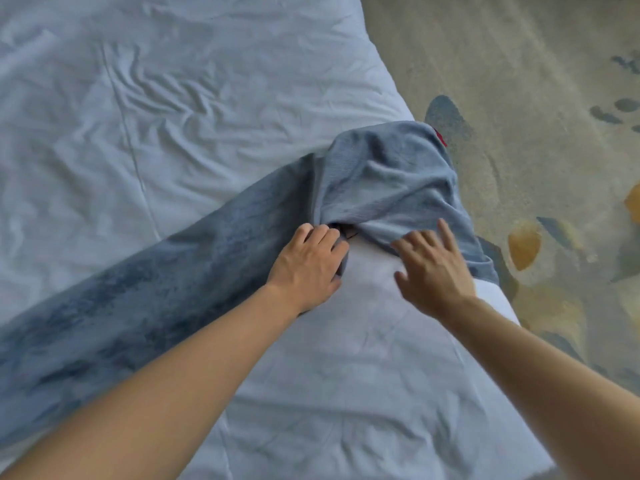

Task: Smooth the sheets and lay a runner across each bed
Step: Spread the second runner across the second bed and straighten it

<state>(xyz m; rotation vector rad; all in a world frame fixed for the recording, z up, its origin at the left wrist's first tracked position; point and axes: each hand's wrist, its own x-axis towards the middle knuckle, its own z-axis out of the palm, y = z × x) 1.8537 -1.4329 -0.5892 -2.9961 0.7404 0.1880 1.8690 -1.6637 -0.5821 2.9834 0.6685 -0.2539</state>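
A blue-grey runner (145, 306) lies diagonally across the bed from the lower left to the right edge. Its far end (388, 174) is bunched and folded back on itself at the mattress edge, paler underside up. The white sheet (173, 116) is wrinkled beyond the runner. My left hand (308, 265) grips the runner's near edge where the fold starts, fingers curled into the cloth. With fingers spread, my right hand (433, 268) has its fingertips on the folded-over flap, and the palm is over the white sheet.
Patterned carpet (519, 98) with blue and yellow shapes lies right of the bed. The bed's right edge (498, 299) runs diagonally just past my right hand. A small red bit (440, 137) shows at the runner's far fold.
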